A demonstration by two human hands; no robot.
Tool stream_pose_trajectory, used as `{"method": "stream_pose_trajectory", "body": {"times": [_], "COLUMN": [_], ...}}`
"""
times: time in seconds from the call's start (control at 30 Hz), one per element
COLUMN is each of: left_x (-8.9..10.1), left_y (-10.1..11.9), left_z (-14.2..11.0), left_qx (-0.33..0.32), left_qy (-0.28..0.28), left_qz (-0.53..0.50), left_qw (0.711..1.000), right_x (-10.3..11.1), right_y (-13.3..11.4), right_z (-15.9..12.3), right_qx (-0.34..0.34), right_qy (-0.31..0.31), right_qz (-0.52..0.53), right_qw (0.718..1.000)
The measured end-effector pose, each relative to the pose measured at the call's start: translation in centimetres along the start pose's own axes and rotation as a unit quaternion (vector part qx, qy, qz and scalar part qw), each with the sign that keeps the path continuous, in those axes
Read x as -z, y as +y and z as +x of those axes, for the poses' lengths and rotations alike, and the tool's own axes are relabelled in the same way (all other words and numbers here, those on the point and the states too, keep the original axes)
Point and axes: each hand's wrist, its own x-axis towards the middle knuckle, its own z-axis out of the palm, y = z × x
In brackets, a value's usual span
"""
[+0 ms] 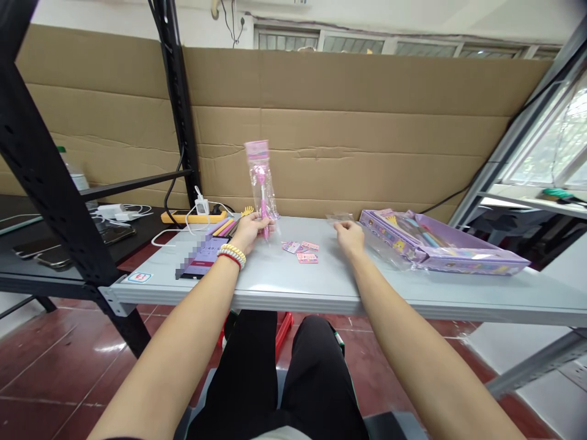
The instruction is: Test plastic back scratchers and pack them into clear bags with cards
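Note:
My left hand [250, 232] is closed around the lower end of a pink pen in a clear plastic sleeve [262, 183], holding it upright above the grey table [284, 284]. Bead bracelets circle that wrist. My right hand [349, 237] rests on the table with its fingers curled on a small clear plastic wrapper [340, 217]. Between the hands lie three small pink cards [302, 250]. Just right of my right hand sits a purple toy box [435, 247] in a clear bag.
A purple booklet with coloured pens [215, 241] lies left of my left hand. Behind it are a yellow power strip [192, 216] with a white charger and cables. Black shelf posts stand at left; phones [55, 253] lie on the dark side shelf. Cardboard lines the back.

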Motion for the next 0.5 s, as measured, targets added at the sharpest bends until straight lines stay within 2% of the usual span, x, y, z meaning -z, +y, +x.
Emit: {"method": "stream_pose_trajectory", "body": {"times": [0.07, 0.13, 0.2, 0.3, 0.4, 0.5], "left_x": [-0.1, -0.3, -0.4, -0.5, -0.6, -0.8], "left_y": [0.1, 0.1, 0.1, -0.2, -0.5, -0.6], "left_z": [-0.2, -0.3, -0.3, -0.2, -0.2, -0.5], "left_qx": [0.025, 0.046, 0.067, 0.087, 0.096, 0.092], "left_qy": [-0.005, -0.019, -0.035, -0.054, -0.080, -0.092], "left_qz": [-0.007, -0.013, -0.024, -0.022, 0.008, 0.063], "left_qw": [1.000, 0.999, 0.997, 0.994, 0.992, 0.989], "right_x": [-0.4, -0.8, -1.4, -2.1, -2.6, -2.7], "right_y": [-0.1, -0.2, -0.5, -1.3, -2.1, -2.3], "right_z": [-0.5, -1.3, -2.5, -4.2, -5.2, -5.1], "right_qx": [0.014, 0.068, 0.153, 0.254, 0.302, 0.314], "right_qy": [-0.054, -0.128, -0.220, -0.339, -0.382, -0.381], "right_qz": [-0.007, 0.024, 0.070, 0.103, 0.093, 0.083], "right_qw": [0.998, 0.989, 0.961, 0.900, 0.869, 0.866]}}
